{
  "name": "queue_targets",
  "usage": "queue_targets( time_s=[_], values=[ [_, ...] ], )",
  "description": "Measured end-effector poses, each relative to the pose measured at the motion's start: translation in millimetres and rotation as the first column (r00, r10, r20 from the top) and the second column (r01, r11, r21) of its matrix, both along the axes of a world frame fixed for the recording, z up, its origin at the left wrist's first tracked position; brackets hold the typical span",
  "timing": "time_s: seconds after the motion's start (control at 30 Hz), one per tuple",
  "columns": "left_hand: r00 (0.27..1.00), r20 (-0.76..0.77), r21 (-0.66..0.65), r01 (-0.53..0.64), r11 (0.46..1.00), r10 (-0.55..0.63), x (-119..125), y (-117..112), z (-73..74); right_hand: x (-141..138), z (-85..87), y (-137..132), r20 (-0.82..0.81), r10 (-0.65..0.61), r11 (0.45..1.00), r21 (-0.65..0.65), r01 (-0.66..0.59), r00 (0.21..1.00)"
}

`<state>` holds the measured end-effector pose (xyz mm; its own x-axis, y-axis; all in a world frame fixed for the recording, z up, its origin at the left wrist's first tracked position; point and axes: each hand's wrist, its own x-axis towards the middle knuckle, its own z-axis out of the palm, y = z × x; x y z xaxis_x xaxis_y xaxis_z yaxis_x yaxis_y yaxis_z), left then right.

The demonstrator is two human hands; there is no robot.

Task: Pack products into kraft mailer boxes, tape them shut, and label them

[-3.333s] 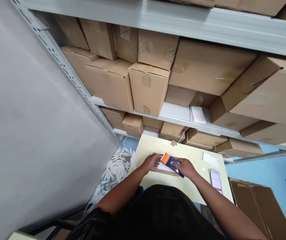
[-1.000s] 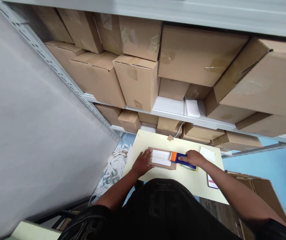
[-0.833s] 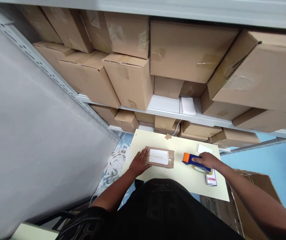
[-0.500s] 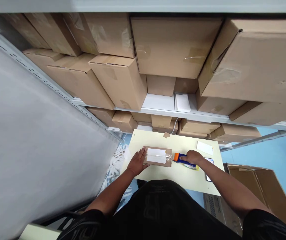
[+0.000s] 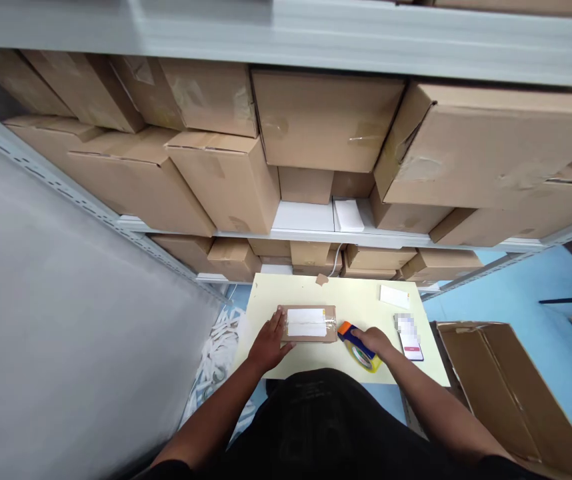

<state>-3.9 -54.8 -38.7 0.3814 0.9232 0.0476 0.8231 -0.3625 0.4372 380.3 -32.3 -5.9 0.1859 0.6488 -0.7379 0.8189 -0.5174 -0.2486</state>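
Note:
A small cardboard box (image 5: 331, 333) lies flat on the pale yellow table (image 5: 286, 290). On its top is a white label (image 5: 306, 317), with shiny clear tape across it and at the right end. My left hand (image 5: 267, 345) holds the box's left end, fingers at the far corner and thumb along the near edge. In my right hand (image 5: 379, 343) is a blue and orange tape dispenser (image 5: 359, 345) with a yellow-edged roll, fingers closed round its handle. Its orange tip stands just off the right end of the box.
A phone (image 5: 409, 339) and a white label sheet (image 5: 395, 296) lie on the table's right side. Shelves of cardboard cartons (image 5: 326, 120) rise behind it. An open carton (image 5: 511, 387) stands at the right; white paper strips (image 5: 221, 347) litter the floor at the left.
The tape dispenser has come away from the box's right end and turned downward, showing its roll. My left hand stays on the box. The camera view has shifted.

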Motion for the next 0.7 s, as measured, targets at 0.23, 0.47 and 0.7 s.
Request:
queue_targets(
  time_s=[0.23, 0.47, 0.7],
  values=[
    [0.964, 0.233, -0.13, -0.099, 0.987, 0.127, 3, 6, 10.6, 6, -5.7, -40, 0.316, 0.097, 0.941, 0.279, -0.19, 0.944],
    [0.888, 0.303, -0.305, -0.254, 0.918, 0.346, 2, 15, 18.6, -5, -13.9, -39, 0.398, 0.141, 0.933, 0.252, -0.256, 0.906],
    [0.845, 0.197, -0.617, -0.287, 0.733, 0.497, -6, 44, 28.9, -46, 8.7, -31, -0.074, 0.083, 0.895, 0.444, -0.042, 0.994]
  ],
)
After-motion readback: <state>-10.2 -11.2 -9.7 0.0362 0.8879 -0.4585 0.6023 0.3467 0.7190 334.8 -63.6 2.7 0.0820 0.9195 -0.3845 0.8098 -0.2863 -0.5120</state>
